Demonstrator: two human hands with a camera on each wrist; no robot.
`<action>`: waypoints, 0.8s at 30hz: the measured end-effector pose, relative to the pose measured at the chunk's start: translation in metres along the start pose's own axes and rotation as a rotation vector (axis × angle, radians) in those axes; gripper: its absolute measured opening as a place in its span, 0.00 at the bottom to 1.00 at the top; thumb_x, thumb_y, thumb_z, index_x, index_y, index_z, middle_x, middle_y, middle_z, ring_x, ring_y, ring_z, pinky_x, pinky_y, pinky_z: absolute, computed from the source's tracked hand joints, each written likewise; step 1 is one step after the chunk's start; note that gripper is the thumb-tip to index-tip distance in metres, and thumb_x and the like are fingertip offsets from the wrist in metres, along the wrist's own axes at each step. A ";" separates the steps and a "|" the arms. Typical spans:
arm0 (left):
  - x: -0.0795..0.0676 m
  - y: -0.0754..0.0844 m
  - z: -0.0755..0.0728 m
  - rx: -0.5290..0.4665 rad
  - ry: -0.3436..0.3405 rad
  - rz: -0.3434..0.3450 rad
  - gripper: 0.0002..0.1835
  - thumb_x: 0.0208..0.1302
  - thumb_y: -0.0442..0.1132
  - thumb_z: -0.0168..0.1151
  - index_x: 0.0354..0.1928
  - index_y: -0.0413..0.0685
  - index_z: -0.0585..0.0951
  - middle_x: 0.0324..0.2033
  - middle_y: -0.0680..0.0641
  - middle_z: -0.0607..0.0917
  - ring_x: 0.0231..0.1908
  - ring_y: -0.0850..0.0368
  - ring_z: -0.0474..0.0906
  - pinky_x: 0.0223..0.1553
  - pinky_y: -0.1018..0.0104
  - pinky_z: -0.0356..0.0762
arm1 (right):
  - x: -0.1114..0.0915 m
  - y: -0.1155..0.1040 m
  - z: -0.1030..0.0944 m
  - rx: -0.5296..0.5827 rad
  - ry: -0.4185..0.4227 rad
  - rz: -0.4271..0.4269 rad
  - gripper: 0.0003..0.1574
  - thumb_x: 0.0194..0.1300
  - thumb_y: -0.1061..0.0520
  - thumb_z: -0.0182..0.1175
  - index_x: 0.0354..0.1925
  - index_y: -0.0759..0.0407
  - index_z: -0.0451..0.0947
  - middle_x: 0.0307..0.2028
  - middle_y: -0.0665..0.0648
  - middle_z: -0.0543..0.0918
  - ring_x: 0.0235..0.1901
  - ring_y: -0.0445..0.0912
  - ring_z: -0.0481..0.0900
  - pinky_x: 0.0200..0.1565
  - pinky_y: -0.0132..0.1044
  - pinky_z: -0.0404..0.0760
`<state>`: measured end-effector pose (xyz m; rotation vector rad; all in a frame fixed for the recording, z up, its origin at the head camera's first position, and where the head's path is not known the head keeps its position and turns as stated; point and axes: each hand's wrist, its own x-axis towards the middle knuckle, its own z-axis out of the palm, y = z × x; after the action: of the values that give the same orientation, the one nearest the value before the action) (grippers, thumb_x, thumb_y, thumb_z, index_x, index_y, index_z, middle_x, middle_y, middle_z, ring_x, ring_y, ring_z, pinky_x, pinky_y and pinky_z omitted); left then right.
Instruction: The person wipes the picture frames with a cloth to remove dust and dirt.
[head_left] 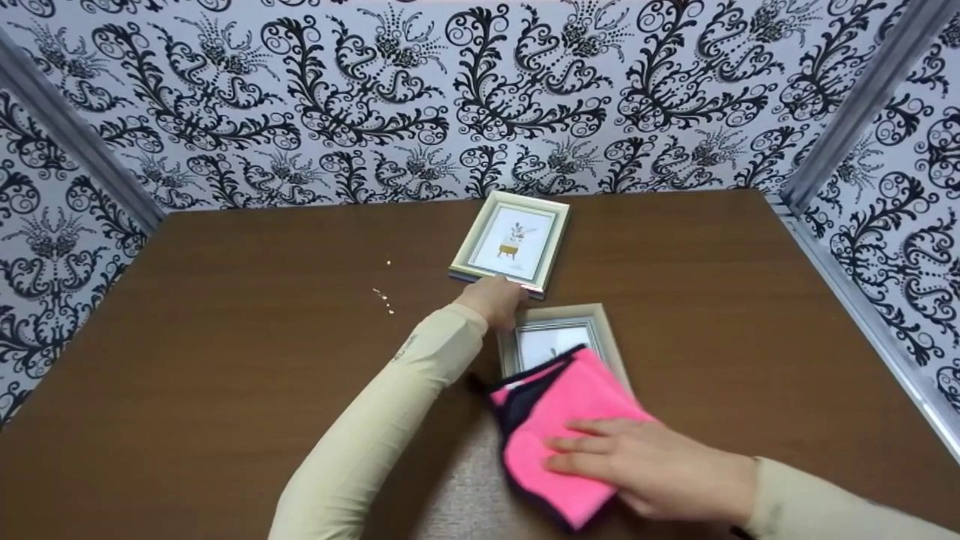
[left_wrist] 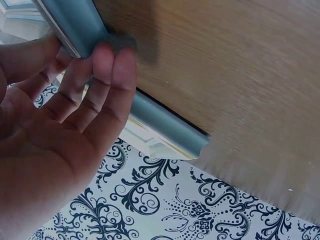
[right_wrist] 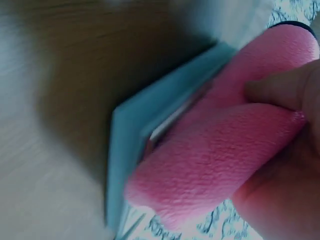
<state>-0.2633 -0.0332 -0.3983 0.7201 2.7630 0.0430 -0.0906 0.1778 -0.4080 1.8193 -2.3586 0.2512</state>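
Note:
A near picture frame (head_left: 611, 349) with a pale border lies on the brown table, its lower part hidden under a pink cloth (head_left: 532, 442) with dark edging. At the frame's upper left corner, my left hand (head_left: 493, 301) grips the edge; the left wrist view shows thumb and fingertips around its blue-grey side (left_wrist: 82, 22). My right hand (head_left: 637, 465) holds the cloth against the frame's face, fingers spread over it. In the right wrist view the fuzzy cloth (right_wrist: 200, 160) is folded over, with the thumb pressing into it, above the frame's side (right_wrist: 127, 135).
Just beyond my left hand lies a second picture frame (head_left: 555, 251), showing a small plant drawing. Small pale crumbs (head_left: 384, 300) dot the table (head_left: 262, 315) on the left. Patterned walls (head_left: 375, 97) enclose the back and sides.

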 end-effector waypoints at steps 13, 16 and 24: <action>-0.001 0.000 0.001 -0.011 -0.036 -0.003 0.13 0.62 0.30 0.58 0.46 0.48 0.83 0.41 0.46 0.83 0.37 0.53 0.73 0.39 0.56 0.76 | -0.014 0.002 -0.001 0.095 0.011 -0.028 0.50 0.47 0.70 0.58 0.70 0.49 0.63 0.68 0.53 0.66 0.64 0.52 0.67 0.61 0.42 0.67; -0.002 0.001 -0.002 -0.005 -0.035 0.003 0.13 0.62 0.30 0.57 0.47 0.49 0.83 0.41 0.46 0.83 0.38 0.53 0.73 0.40 0.56 0.77 | -0.027 0.000 -0.004 0.019 0.005 0.004 0.53 0.43 0.68 0.63 0.70 0.48 0.64 0.68 0.52 0.66 0.64 0.52 0.68 0.62 0.42 0.63; -0.001 0.002 -0.001 0.024 0.001 0.045 0.12 0.58 0.31 0.61 0.44 0.48 0.85 0.42 0.45 0.85 0.44 0.49 0.79 0.43 0.53 0.78 | -0.013 -0.013 0.010 -0.488 0.005 -0.145 0.25 0.68 0.53 0.45 0.59 0.51 0.76 0.63 0.57 0.72 0.62 0.54 0.69 0.65 0.43 0.60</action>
<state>-0.2616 -0.0321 -0.3971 0.7895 2.7529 0.0191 -0.0751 0.1844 -0.4199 1.7218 -2.0317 -0.3111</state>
